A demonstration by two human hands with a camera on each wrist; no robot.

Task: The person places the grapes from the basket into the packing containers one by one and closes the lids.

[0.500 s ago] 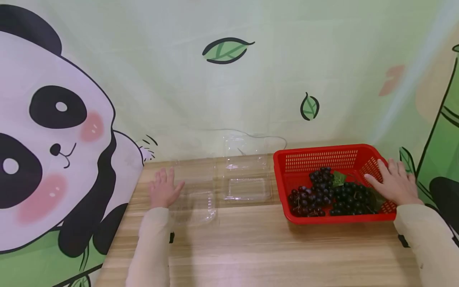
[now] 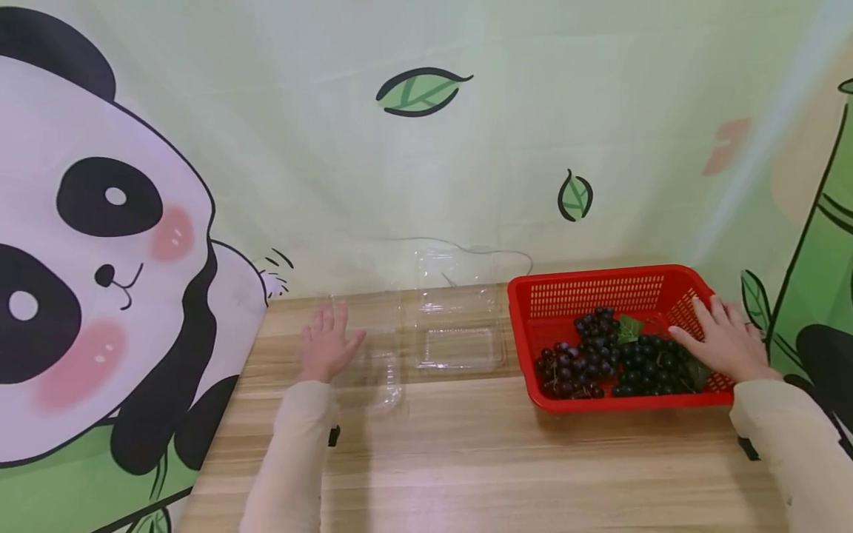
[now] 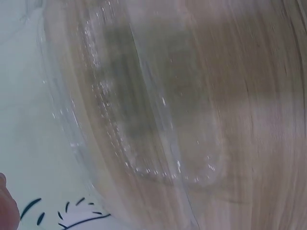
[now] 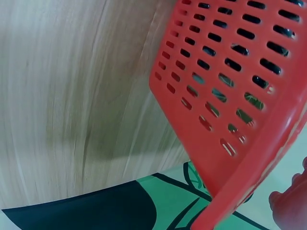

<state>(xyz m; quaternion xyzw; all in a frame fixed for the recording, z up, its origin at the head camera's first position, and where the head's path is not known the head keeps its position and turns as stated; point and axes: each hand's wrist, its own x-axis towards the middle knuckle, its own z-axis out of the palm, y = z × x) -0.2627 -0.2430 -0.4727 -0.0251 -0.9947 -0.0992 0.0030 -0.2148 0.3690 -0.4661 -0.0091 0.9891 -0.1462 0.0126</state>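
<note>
My left hand (image 2: 326, 346), its fingers spread, is at the left side of a clear plastic box (image 2: 386, 381) with an open lid, overlapping it in the head view. That box (image 3: 153, 172) fills much of the left wrist view, where a fingertip (image 3: 7, 211) shows at the lower left. On the right, my right hand (image 2: 728, 342) extends over the right rim of a red basket (image 2: 633, 403), fingers apart and holding nothing. Inside lie several bunches of dark grapes (image 2: 566, 370) and a green leaf (image 2: 629, 330). The right wrist view shows the slotted basket wall (image 4: 206, 72).
A second clear plastic box (image 2: 460, 348) stands open between the first box and the basket. All rest on a wood-grain table (image 2: 466, 459). Behind it hangs a pale green cloth (image 2: 500, 148) printed with a panda and leaves. A thin string (image 2: 460, 248) crosses it.
My left hand has moved right, closer over the near clear box. My right hand has shifted slightly left over the basket's rim. Basket, grapes and boxes stay in place.
</note>
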